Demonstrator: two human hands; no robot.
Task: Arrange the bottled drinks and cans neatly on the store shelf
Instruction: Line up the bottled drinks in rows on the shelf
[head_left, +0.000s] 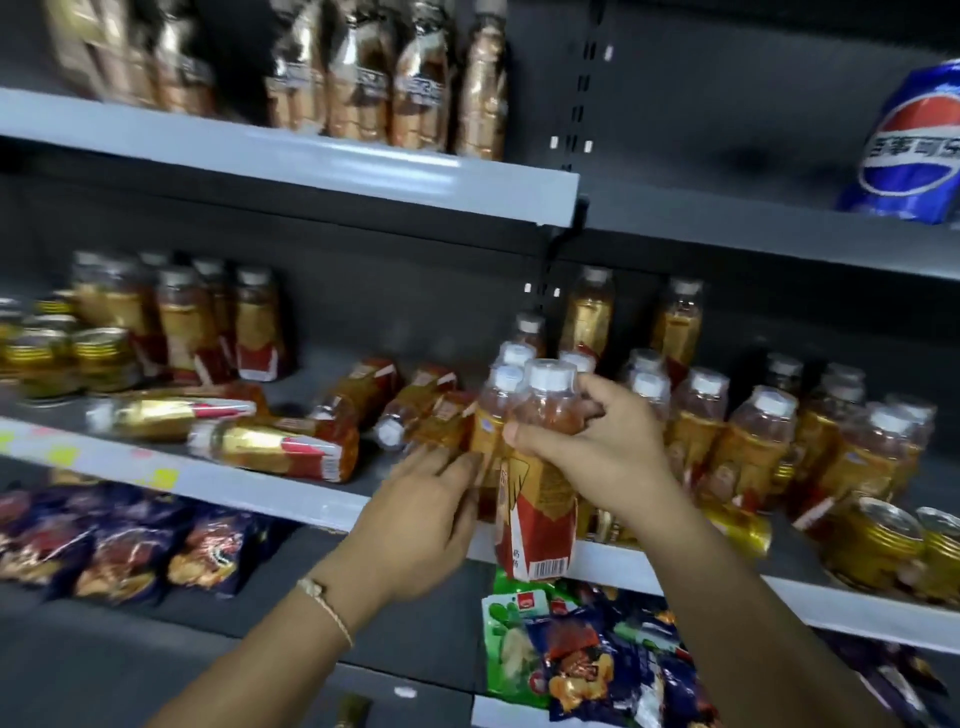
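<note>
Several risks stand out here, and the biggest sits on the middle shelf (270, 493): four or five bottles (280, 449) lie on their sides near its front lip, left of your hands. A knock from your left forearm could roll one off the edge.

Next, the standing group (748, 441) to the right is packed tight, caps close together. If you push the bottle you hold in too hard, you could topple its neighbours like skittles, and the cans (878, 545) at the front right could get shoved too.

Then the held bottle (540, 478) itself. It hangs in front of the shelf edge, its base below the lip, not resting on anything. Your right hand (597, 447) holds it high, the thumb across the shoulder and the fingers curled round behind the neck, near the cap. That high hold lets the heavy bottom swing; it may catch the lip as you lift it in.

Your left hand (421, 509) lies with fingers straight and close together, tips against the lower part of an upright bottle (488, 431) at the shelf front. Whether it is pressing or merely touching, I cannot tell. Press sideways and that bottle may tip.

Smallest: the snack bags (587, 665) below would take any drop.
</note>
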